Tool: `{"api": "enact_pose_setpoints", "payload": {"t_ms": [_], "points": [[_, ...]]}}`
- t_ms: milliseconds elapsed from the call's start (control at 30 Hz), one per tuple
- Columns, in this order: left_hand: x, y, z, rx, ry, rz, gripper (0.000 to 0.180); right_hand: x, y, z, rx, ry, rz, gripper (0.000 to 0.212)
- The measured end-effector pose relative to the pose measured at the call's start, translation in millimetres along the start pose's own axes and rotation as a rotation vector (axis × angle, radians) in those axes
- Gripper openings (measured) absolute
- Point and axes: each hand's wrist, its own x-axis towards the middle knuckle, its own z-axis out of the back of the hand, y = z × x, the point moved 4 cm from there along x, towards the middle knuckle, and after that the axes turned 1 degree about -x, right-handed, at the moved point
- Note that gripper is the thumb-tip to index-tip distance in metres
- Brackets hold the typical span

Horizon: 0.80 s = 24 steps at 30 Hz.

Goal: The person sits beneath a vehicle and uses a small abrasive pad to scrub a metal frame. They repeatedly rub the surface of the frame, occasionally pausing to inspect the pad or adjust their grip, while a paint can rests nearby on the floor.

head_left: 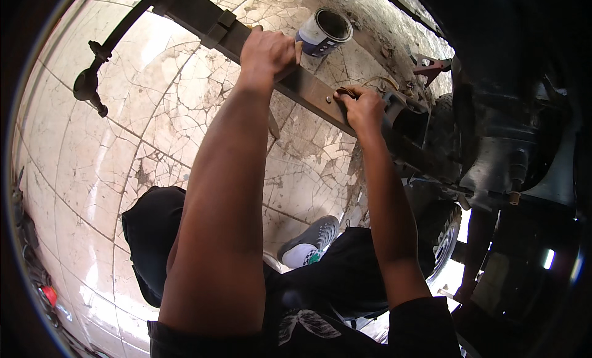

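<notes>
A long dark metal beam (308, 93) runs slantwise in front of me, from upper left toward the vehicle parts at right. My left hand (269, 54) is closed over the beam, its fingers partly hidden on the far side. A light tan scrap (299, 52) shows beside its knuckles; whether the hand grips it I cannot tell. Farther right, my right hand (365, 110) pinches a thin brown folded piece, perhaps sandpaper (346, 91), against the beam's top face. Close to those fingertips is a small round bolt or hole (328, 99).
An open paint can (324, 34) stands just beyond the beam. A rod with a ball joint (86, 85) hangs at upper left. Dark vehicle parts (493, 142) and a tyre (445, 241) crowd the right; a reddish stand (430, 68) is behind. Cracked tiles (166, 105) cover the floor.
</notes>
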Motion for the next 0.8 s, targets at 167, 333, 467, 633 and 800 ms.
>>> {"api": "enact_pose_setpoints", "payload": {"t_ms": [167,333,467,633,800], "points": [[-6,5,5,-0.033,-0.03,0.01,0.036,-38,1,-4,-0.001,0.008,0.033,0.016],[-1,2,-2,-0.028,-0.051,0.017,0.036,-13,-1,2,0.025,-0.003,-0.037,0.016],[-3,-2,3,-0.036,-0.038,-0.015,0.036,2,-4,-1,-0.032,-0.005,-0.015,0.018],[-1,9,3,-0.004,0.011,-0.002,0.036,-28,12,-1,-0.027,0.053,-0.007,0.017],[0,1,0,0.006,-0.002,-0.001,0.037,-3,-2,-5,-0.056,0.001,-0.104,0.021]]}}
